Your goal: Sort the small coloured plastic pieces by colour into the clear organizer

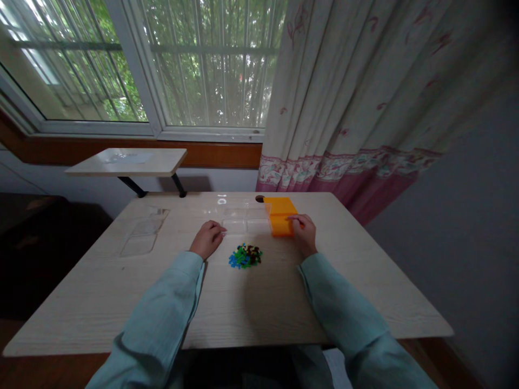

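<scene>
The work looks to be at its opening stage, with both hands on the container and not on the pieces. The left hand (207,239) is loosely curled, its fingertips against the near left corner of the clear compartment box (246,219); whether it grips the rim or only steadies it cannot be told. The right hand (304,232) pinches the near right edge of the orange plastic panel (280,216), which lies flat just right of the clear box and touches it. The pile of small blue, green and dark pieces (245,256) sits untouched on the wooden table (284,313), between the two wrists and just in front of the box. The pieces are tiny and heaped together, so handling them would call for a fine fingertip pinch, one at a time
</scene>
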`<state>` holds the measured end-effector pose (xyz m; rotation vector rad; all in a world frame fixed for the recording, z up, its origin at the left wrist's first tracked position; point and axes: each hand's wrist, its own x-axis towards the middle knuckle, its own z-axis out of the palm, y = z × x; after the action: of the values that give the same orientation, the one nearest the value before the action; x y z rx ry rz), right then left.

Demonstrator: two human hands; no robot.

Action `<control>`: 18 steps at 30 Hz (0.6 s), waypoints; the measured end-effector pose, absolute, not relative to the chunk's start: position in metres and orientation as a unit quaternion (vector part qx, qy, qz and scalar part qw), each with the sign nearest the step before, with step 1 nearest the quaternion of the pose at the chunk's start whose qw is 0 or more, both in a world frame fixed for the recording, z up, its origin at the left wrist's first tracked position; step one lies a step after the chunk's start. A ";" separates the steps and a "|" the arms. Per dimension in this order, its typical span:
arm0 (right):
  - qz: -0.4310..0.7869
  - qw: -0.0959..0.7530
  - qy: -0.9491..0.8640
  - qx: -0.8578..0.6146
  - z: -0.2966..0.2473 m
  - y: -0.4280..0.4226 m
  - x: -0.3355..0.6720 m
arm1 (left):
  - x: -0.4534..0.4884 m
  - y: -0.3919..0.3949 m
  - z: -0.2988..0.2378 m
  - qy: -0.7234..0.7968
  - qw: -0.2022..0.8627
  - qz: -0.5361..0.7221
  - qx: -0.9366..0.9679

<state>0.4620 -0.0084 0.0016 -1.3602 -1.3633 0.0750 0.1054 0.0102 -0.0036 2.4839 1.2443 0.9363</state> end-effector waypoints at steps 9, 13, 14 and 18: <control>0.032 0.568 -0.577 -0.586 0.001 -0.008 0.463 | 0.098 0.010 -0.002 0.416 0.128 0.295 0.851; 0.035 0.571 -0.573 -0.587 0.003 -0.008 0.462 | 0.093 0.009 0.000 0.423 0.143 0.305 0.841; 0.035 0.571 -0.572 -0.587 0.004 -0.009 0.462 | 0.092 0.009 0.001 0.428 0.146 0.310 0.837; 0.033 0.573 -0.571 -0.588 0.007 -0.010 0.461 | 0.084 0.011 0.007 0.467 0.122 0.314 0.817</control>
<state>0.4607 -0.0097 0.0066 -1.3784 -1.3379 0.0779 0.0839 0.0106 0.0069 2.3853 1.3646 0.9176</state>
